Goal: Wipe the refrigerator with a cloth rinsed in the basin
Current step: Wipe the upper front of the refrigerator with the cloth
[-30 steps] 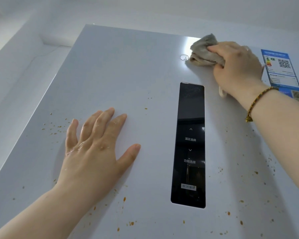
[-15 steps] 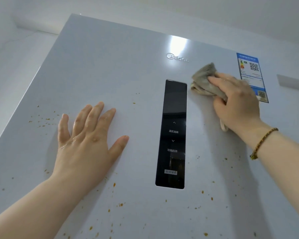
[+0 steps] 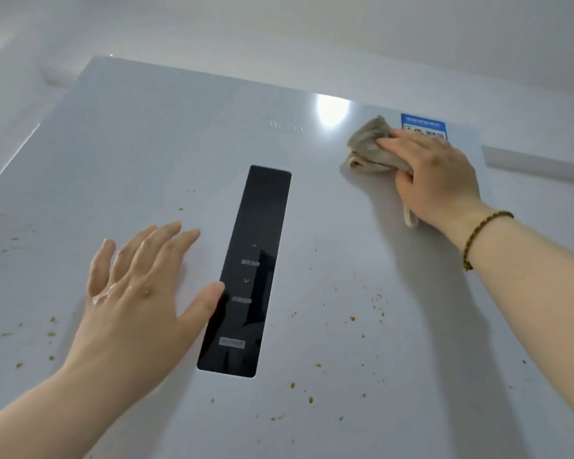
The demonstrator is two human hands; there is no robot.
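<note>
Many orange specks (image 3: 352,319) dot the refrigerator door (image 3: 146,144), all below the cloth-holding grip. The left hand (image 3: 140,293) lies flat, grip wide and empty. Farther up, the right hand (image 3: 434,173) clutches the bunched cloth (image 3: 367,144) against the door; the energy label (image 3: 423,122) just right of it could be soaked or peeled by a stray stroke.

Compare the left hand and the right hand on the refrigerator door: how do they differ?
The left hand lies flat, fingers straight, holding nothing; the right hand grips the cloth. The left hand is beside the black panel; the right hand is higher, by the blue label. Both rest against the refrigerator door.
</note>
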